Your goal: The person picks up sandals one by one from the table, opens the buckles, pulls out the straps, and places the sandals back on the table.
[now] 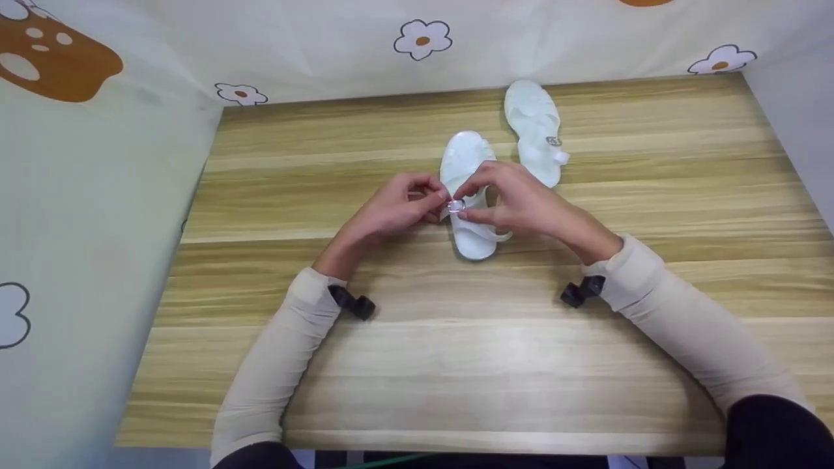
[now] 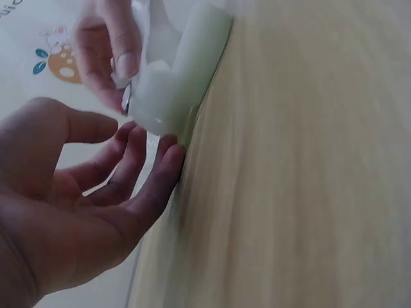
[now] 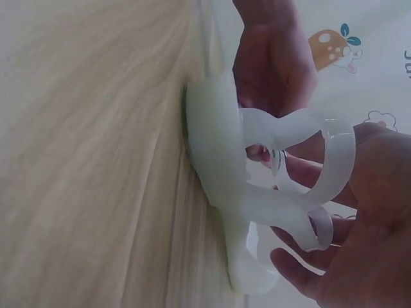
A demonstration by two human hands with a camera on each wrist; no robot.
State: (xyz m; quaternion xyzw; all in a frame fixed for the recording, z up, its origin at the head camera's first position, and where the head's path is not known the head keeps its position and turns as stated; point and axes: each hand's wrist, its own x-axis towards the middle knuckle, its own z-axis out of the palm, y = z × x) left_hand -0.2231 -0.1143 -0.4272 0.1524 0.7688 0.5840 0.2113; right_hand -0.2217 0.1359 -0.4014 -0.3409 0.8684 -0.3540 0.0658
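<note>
A white sandal [image 1: 470, 244] lies sole down on the table, toe toward the back wall. At its left side is a shiny buckle [image 1: 456, 206] on the strap. My right hand [image 1: 524, 198] reaches across the sandal and pinches the buckle between thumb and fingers. From the left, my left hand [image 1: 399, 207] pinches the strap's end beside the buckle, the tip mostly hidden by the fingers. The right wrist view shows the sandal's looped straps [image 3: 340, 157] standing up from the sole [image 3: 215, 141], with the right hand's fingers behind them.
A second white sandal [image 1: 531, 107] lies behind and to the right, with a metal ornament [image 1: 554, 141] on its strap. The wood-grain table [image 1: 456, 365] meets a flower-patterned wall covering [image 1: 326, 45] at the back and sides. Black wrist mounts [image 1: 352, 303] sit on both sleeves.
</note>
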